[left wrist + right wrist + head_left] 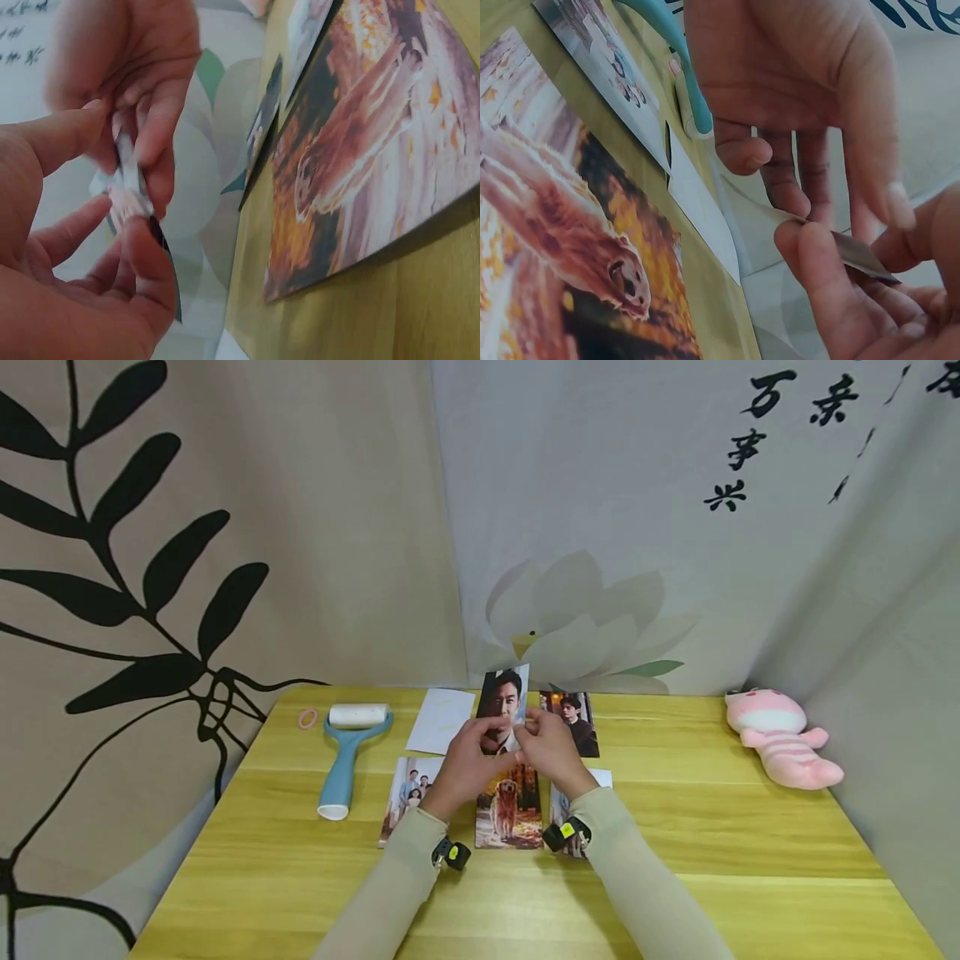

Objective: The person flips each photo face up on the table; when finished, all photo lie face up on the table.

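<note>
Both hands hold a portrait photo card [495,689] of a person in dark clothes, tilted up over the back of the table. The left hand [468,768] is at its lower left, thumb and fingers about the card and its index finger across the front. The right hand [555,747] pinches its right side; in the right wrist view, the card [859,255] shows edge-on between that hand's thumb and fingers. The fingertips of both hands come close together. Below them lies a dog photo [510,818]. A family photo [405,785] is partly behind the left wrist.
A white card [441,720] and a photo of a seated person [576,722] flank the hands. Another photo [602,779] is half hidden under the right wrist. A blue-handled lint roller [345,764] and pink ring [307,718] lie left; a pink plush toy [780,739] sits far right. Curtains back the table.
</note>
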`<state>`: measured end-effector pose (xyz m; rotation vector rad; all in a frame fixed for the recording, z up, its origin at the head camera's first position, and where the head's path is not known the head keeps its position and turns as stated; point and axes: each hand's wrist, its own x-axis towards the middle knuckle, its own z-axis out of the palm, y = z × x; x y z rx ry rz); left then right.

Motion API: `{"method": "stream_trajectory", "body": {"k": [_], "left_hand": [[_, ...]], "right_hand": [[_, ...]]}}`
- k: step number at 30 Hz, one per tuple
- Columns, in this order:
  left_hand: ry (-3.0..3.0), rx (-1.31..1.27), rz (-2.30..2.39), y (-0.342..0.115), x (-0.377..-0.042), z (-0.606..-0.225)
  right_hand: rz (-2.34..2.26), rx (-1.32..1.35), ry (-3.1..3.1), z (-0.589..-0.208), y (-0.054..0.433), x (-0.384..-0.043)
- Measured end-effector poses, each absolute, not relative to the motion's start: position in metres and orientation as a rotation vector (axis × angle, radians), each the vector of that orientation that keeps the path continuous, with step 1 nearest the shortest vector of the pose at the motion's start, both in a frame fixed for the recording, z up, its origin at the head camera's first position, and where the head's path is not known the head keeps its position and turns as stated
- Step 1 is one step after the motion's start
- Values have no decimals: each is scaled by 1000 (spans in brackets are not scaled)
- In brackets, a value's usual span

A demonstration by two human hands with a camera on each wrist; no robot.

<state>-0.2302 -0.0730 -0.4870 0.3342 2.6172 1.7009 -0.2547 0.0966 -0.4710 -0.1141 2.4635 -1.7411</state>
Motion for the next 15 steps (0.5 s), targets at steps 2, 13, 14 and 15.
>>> {"method": "stream_trajectory", "body": {"k": [2, 13, 14, 15], "left_hand": [[2560, 282, 1762, -78, -231, -488], [2189, -174, 2133, -115, -249, -507], [2110, -203, 2164, -117, -249, -509], [2021, -223, 2193, -118, -249, -511]], "right_hand": [[-1764, -106, 2440, -471, 97, -254], [-1799, -158, 2426, -458, 103, -243], [-1798, -162, 2422, -458, 103, -243], [-1798, -168, 2420, -459, 104, -243]]}}
